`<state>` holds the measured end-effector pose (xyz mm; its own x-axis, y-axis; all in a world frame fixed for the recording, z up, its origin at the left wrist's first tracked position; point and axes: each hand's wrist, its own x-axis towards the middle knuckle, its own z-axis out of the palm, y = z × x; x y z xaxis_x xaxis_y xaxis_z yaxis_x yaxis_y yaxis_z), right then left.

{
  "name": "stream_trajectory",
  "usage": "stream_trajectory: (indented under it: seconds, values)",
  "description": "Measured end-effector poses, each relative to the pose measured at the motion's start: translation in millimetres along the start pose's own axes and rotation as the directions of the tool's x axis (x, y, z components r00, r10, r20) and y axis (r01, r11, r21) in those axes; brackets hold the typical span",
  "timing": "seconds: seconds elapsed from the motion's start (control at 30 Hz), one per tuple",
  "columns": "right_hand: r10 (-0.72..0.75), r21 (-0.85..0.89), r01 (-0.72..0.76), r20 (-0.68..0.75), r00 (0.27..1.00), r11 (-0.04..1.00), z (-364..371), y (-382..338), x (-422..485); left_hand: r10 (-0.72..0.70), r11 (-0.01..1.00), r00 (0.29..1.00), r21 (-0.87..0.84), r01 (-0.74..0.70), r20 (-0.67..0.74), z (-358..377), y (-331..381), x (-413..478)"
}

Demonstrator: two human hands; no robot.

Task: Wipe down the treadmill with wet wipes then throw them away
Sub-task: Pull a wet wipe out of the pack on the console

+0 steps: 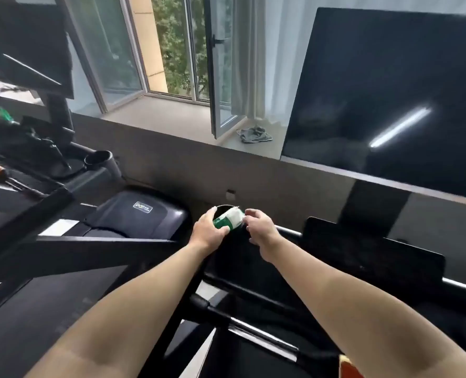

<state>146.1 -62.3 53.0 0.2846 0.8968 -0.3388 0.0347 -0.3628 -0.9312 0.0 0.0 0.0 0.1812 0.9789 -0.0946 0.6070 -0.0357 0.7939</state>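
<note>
A green and white pack of wet wipes [227, 219] sits at the round cup holder [224, 207] on the left of the treadmill console [373, 255]. My left hand [208, 227] grips the pack from the left side. My right hand [260, 227] pinches at the pack's white top end, where a bit of white wipe shows. The large dark treadmill screen [390, 105] rises at the right. The treadmill's handlebars [264, 336] run below my forearms.
A second treadmill [133, 214] stands to the left with its own screen [33, 42] and cup holder [99, 158]. An open window [221, 77] and a sill with a crumpled grey cloth [255, 135] lie ahead.
</note>
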Motion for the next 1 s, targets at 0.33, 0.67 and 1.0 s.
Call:
stream_trajectory:
  seconds: [0.33,0.67,1.0]
  values:
    - [0.226,-0.029,-0.224,0.152,0.962,0.974,8,6,40,-0.035,0.987,0.999,0.158,0.029,0.032,9,-4,15]
    - [0.254,0.24,-0.243,-0.016,0.967,0.94,6,6,23,0.465,0.856,0.886,0.258,-0.449,-0.001,15,-11,-37]
    - [0.157,0.178,-0.157,0.014,0.988,0.971,5,47,-11,0.166,0.986,0.986,0.007,-0.166,-0.012,12,-13,-68]
